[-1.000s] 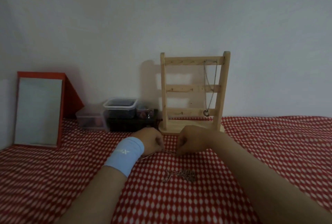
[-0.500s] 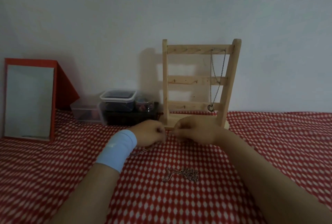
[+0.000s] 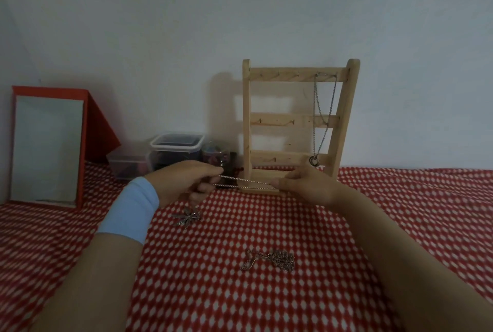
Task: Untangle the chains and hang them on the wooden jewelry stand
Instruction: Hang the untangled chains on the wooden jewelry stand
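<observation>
A silver chain (image 3: 244,182) is stretched in two strands between my hands, just in front of the wooden jewelry stand (image 3: 296,123). My left hand (image 3: 184,181) pinches one end and my right hand (image 3: 301,185) pinches the other. A leaf-shaped pendant (image 3: 186,217) dangles below my left hand, near the red checked cloth (image 3: 266,305). One chain with a ring (image 3: 321,121) hangs from hooks on the stand's top bar at the right. A tangled chain (image 3: 272,259) lies on the cloth nearer to me.
A red-framed mirror (image 3: 45,145) leans at the left. Clear plastic boxes (image 3: 173,149) and a small jar (image 3: 213,154) stand against the white wall left of the stand.
My hands have lifted off the cloth and moved apart, drawing the chain taut between them. The pendant now hangs below my left hand. The camera view shifted slightly.
</observation>
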A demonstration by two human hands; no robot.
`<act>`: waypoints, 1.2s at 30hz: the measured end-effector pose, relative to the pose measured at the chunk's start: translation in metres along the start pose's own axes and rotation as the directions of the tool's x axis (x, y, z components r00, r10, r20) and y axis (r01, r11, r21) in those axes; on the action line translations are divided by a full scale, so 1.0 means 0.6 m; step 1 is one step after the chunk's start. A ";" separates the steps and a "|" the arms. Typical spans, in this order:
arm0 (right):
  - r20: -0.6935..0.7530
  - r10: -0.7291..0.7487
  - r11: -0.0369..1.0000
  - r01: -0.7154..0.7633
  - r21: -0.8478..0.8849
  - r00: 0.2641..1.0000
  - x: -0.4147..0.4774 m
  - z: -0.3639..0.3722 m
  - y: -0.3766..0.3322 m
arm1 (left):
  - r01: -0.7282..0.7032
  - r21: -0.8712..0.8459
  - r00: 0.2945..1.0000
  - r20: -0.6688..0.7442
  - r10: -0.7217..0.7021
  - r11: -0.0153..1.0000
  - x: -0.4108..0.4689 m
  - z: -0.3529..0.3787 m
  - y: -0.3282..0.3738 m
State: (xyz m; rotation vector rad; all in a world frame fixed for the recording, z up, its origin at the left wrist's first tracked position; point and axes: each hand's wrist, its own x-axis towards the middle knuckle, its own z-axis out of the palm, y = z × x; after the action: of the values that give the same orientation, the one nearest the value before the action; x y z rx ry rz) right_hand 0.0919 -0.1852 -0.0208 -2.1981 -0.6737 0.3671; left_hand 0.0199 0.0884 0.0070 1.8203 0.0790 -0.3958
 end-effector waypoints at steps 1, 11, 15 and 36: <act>-0.009 0.005 1.000 -0.005 -0.010 1.000 0.000 -0.001 0.002 | -0.006 0.013 1.000 0.003 0.006 1.000 -0.003 -0.001 -0.001; -0.186 -0.008 0.999 0.016 0.043 0.982 0.002 -0.009 -0.001 | -0.295 -0.058 0.910 -0.321 0.262 0.954 -0.017 -0.006 0.025; -0.242 0.081 0.985 -0.040 0.169 0.967 0.005 -0.010 -0.003 | -0.409 -0.306 0.903 -0.269 0.334 0.860 -0.023 -0.004 0.037; -0.189 0.148 0.923 -0.067 0.380 0.971 0.002 0.016 -0.014 | -0.560 -0.725 0.799 -0.343 0.495 0.402 -0.054 -0.011 0.051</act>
State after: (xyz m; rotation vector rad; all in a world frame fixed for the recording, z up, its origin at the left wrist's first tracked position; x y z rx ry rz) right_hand 0.0858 -0.1741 -0.0206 -1.8791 -0.3313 0.2810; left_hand -0.0010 0.0909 0.0471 0.8404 -0.2497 0.1844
